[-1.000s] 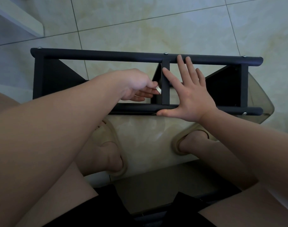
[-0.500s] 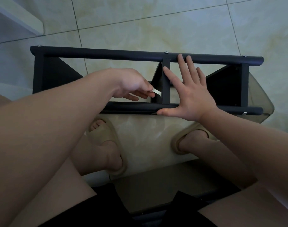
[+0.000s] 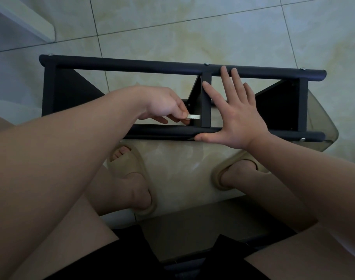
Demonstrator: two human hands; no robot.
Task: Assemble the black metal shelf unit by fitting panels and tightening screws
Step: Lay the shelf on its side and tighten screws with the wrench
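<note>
The black metal shelf unit (image 3: 132, 66) stands on the tiled floor in front of me, seen from above: two long round rails joined by three cross panels. My left hand (image 3: 164, 106) reaches inside the frame and pinches a small flat silver wrench (image 3: 193, 116) against the left face of the middle panel (image 3: 206, 98). My right hand (image 3: 236, 114) lies flat and spread over the frame just right of that panel, thumb on the near rail, fingertips on the far rail. Small screw heads show on the far rail (image 3: 206, 63).
My feet in beige slippers (image 3: 132, 170) rest just behind the near rail. A smoked translucent panel (image 3: 322, 122) leans at the frame's right end. A white furniture edge (image 3: 25, 19) sits at the far left. Pale floor tiles stretch beyond the shelf.
My left hand has turned the wrench, so its silver end now points level toward the middle panel. The right hand stays flat in the same place.
</note>
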